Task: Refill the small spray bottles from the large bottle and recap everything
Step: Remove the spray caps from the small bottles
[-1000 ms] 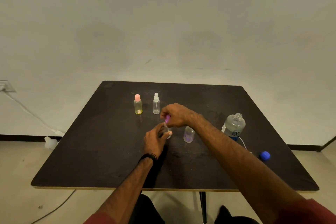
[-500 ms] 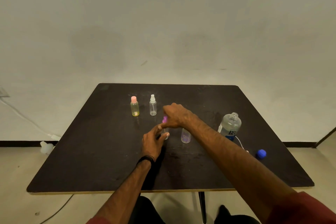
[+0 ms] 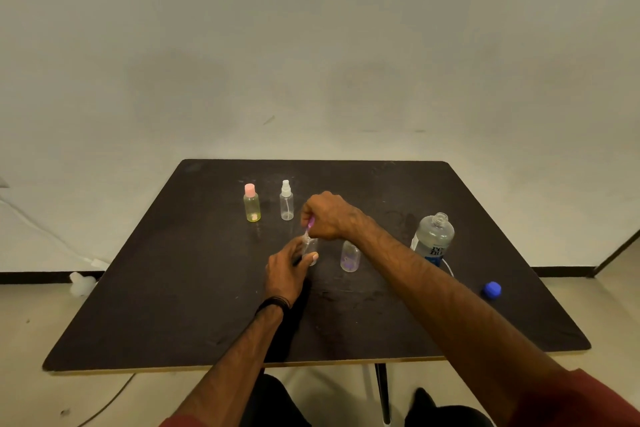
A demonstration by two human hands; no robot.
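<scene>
Dark table [image 3: 173, 305] w/ wide bare room along near edge and left side; things sit mid to far. Yellow bottle w/ pink cap [image 3: 251, 203] and clear spray bottle [image 3: 286, 200] stand capped near far-left, just beside each other. Large bottle [image 3: 433, 237] stands open at right, its blue cap [image 3: 492, 289] lying apart nearer the right edge. Uncapped purple-tinted bottle [image 3: 349, 256] stands center.

Left hand [image 3: 287, 270] wraps fingers round a small clear bottle [image 3: 310, 248] upright on the table. Right hand [image 3: 329, 215] arches over it from above, pinching the purple sprayer top [image 3: 310, 222] at the bottle's neck; can't tell if seated.

Vs 0.5 s ago: both hands stay clamped on same bottle and top, other items unmoved.
</scene>
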